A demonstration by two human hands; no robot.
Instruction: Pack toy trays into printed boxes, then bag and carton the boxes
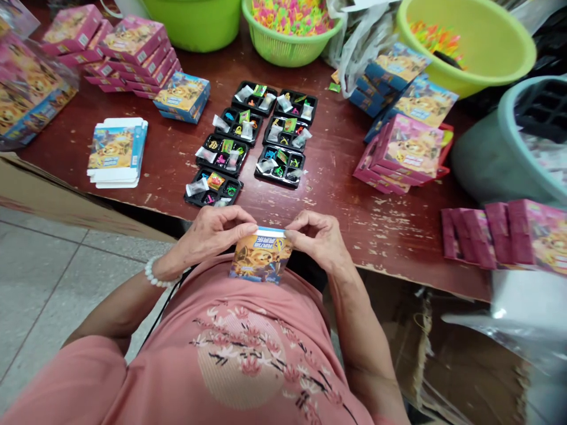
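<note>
The desk (345,177) stretched in front of you, its dark red top scuffed along the near side. Toward its far side stood the biggest containers: a yellow-green tub (509,53) with bright pieces inside, a pale blue tub (482,141) at the right, and a green tub (195,23) left of centre. A green basket (287,50), smaller than those, was heaped with pink, yellow and green pieces.

Next in size came the piled boxes. Pink boxes (137,53) were stacked at the far left, with two blue boxes (183,97) just beside them, one on the other. On your right, more blue and pink ones (407,141) leaned together, and a pink row (500,233) lay near the desk's right end. Flat cartons (117,153) made a low pile on the left.

Your hands were nearly closed, thumbs against fingers. Your left hand (217,233) pinched the upper left corner of a printed carton (261,257), and your right hand (316,239) pinched its upper right corner. You had that carton over your lap, at the desk's near edge, its printed face turned up.

Just beyond it, seven black trays (277,180) sat in two columns, four left and three right. Smallest of all were their wrapped packets (197,187) and little coloured pieces.
</note>
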